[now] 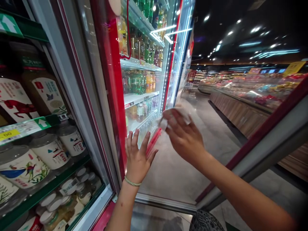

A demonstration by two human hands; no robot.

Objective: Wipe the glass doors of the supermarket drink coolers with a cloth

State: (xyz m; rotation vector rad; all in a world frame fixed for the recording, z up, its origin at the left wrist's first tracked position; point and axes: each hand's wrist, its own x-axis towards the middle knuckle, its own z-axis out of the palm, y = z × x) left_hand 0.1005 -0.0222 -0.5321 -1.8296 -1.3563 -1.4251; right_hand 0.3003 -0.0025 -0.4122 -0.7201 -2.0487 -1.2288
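A glass cooler door (pixel 173 179) stands swung out in front of me, with a dark red and grey frame. My left hand (pixel 137 154) lies with fingers spread against the glass, a thin band round its wrist. My right hand (pixel 184 136) presses a white cloth (pixel 179 112) to the pane, up and right of the left hand. The cloth is partly hidden beneath the fingers and slightly blurred. Through the glass, a red cooler frame (pixel 117 96) and lit shelves of bottles (pixel 139 80) show.
At left, open shelves hold large labelled bottles (pixel 48 150) and several lidded jars (pixel 62 205). Beyond the door, a wood-sided display bin (pixel 240 112) heaped with packaged goods stands along the aisle floor (pixel 207 122). My patterned clothing (pixel 205 221) shows at the bottom.
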